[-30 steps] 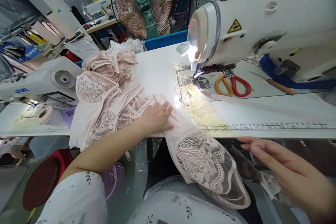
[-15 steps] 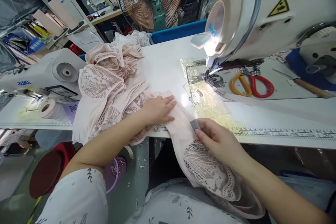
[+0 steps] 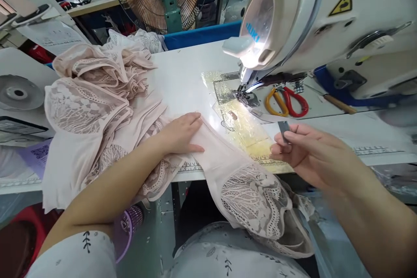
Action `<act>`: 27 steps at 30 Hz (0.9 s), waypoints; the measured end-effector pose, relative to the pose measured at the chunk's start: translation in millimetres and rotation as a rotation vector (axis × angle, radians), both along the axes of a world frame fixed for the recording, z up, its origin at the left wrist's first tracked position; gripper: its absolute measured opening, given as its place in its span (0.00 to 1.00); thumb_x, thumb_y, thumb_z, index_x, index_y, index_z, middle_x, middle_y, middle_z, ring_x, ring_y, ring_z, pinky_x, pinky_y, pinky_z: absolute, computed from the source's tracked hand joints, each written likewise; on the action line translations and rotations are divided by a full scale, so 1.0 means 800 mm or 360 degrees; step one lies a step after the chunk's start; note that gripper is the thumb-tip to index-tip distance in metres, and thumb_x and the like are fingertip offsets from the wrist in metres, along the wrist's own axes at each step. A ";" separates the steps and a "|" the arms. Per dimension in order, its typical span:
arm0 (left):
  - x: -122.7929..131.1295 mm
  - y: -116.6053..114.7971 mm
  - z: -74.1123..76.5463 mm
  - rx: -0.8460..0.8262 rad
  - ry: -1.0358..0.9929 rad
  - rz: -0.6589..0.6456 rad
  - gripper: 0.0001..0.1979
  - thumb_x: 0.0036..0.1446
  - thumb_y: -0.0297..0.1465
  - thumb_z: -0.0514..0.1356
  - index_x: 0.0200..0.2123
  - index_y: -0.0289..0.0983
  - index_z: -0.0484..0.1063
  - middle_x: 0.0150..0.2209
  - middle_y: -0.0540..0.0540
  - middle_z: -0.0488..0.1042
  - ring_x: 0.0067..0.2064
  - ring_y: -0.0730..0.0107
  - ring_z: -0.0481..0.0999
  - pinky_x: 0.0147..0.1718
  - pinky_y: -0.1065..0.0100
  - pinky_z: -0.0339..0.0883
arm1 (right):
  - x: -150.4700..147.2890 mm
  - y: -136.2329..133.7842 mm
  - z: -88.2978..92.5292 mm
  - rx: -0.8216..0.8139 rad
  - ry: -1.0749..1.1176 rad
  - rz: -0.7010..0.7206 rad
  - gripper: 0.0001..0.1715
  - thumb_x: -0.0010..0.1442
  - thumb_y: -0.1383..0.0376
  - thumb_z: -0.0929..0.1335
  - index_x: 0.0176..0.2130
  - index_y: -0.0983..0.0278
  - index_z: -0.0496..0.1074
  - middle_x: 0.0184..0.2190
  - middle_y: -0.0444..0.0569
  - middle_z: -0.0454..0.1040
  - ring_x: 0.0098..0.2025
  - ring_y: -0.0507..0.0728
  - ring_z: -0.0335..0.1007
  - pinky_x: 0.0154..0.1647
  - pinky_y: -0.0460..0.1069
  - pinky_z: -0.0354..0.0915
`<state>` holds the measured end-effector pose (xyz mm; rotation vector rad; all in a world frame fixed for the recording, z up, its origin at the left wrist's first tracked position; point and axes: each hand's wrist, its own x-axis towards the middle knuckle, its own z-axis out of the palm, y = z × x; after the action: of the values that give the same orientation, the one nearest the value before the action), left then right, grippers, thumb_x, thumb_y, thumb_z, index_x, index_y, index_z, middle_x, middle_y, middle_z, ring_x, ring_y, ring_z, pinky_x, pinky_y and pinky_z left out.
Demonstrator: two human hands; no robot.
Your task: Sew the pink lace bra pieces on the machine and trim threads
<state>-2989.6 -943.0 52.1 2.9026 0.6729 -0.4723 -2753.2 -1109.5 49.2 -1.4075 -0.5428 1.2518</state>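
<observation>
My left hand (image 3: 184, 134) lies on the pale pink band of a lace bra (image 3: 250, 197), thumb apart from the fingers and palm down at the table edge. The bra's lace cup hangs over the edge onto my lap. Raised over the table's front edge on the right, my right hand (image 3: 312, 150) pinches a small dark grey rectangular piece (image 3: 283, 130) between thumb and fingers, apart from the fabric. Left of my left hand is a heap of similar pink lace bras (image 3: 87, 104), partly under my forearm.
A sewing machine (image 3: 286, 17) stands at the right, its lamp lit over the needle area. Scissors with orange and red handles (image 3: 286, 100) and a wooden-handled tool (image 3: 340, 103) lie beside it. A fan (image 3: 169, 4) stands behind; a purple basket (image 3: 130, 226) is below the table.
My right hand has lifted away from the bra to the right with the grey piece in it. My left hand stays on the band. The view has shifted to the right.
</observation>
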 end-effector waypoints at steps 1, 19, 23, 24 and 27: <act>-0.001 0.001 -0.001 -0.0007 -0.0025 0.0011 0.41 0.58 0.52 0.55 0.63 0.27 0.53 0.68 0.31 0.47 0.68 0.51 0.49 0.64 0.58 0.47 | -0.006 0.002 0.001 0.0021 -0.0010 0.0051 0.25 0.41 0.50 0.76 0.25 0.61 0.63 0.24 0.40 0.65 0.26 0.50 0.68 0.30 0.48 0.70; -0.007 -0.005 -0.002 -0.0038 -0.0118 0.0119 0.39 0.60 0.49 0.57 0.64 0.28 0.53 0.66 0.31 0.52 0.67 0.53 0.53 0.62 0.60 0.50 | -0.089 0.154 -0.024 -0.0049 -0.2282 0.0881 0.11 0.60 0.66 0.58 0.27 0.62 0.61 0.26 0.49 0.68 0.28 0.55 0.62 0.26 0.47 0.52; -0.008 -0.003 -0.007 -0.0007 -0.0204 0.0098 0.39 0.59 0.49 0.57 0.63 0.25 0.55 0.65 0.31 0.55 0.65 0.53 0.56 0.62 0.60 0.51 | -0.098 0.174 -0.026 -0.0102 -0.2365 0.0989 0.13 0.63 0.66 0.57 0.35 0.63 0.68 0.34 0.52 0.71 0.31 0.55 0.64 0.26 0.47 0.51; -0.009 -0.003 -0.008 0.0000 -0.0212 0.0097 0.38 0.59 0.49 0.58 0.62 0.26 0.57 0.64 0.31 0.56 0.64 0.53 0.57 0.62 0.60 0.52 | -0.100 0.176 -0.025 -0.0122 -0.2383 0.1018 0.14 0.63 0.66 0.57 0.35 0.63 0.69 0.34 0.51 0.71 0.30 0.55 0.64 0.26 0.47 0.51; -0.008 -0.004 -0.007 0.0005 -0.0238 0.0094 0.36 0.59 0.48 0.58 0.59 0.26 0.61 0.63 0.32 0.59 0.63 0.53 0.59 0.61 0.61 0.53 | -0.104 0.178 -0.020 -0.0183 -0.2440 0.1087 0.13 0.62 0.68 0.58 0.34 0.63 0.70 0.33 0.50 0.70 0.29 0.55 0.64 0.25 0.48 0.49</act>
<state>-2996.1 -946.0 46.4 2.8754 0.7346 -0.2446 -2836.5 -967.0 32.8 -2.2173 -2.1196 0.3986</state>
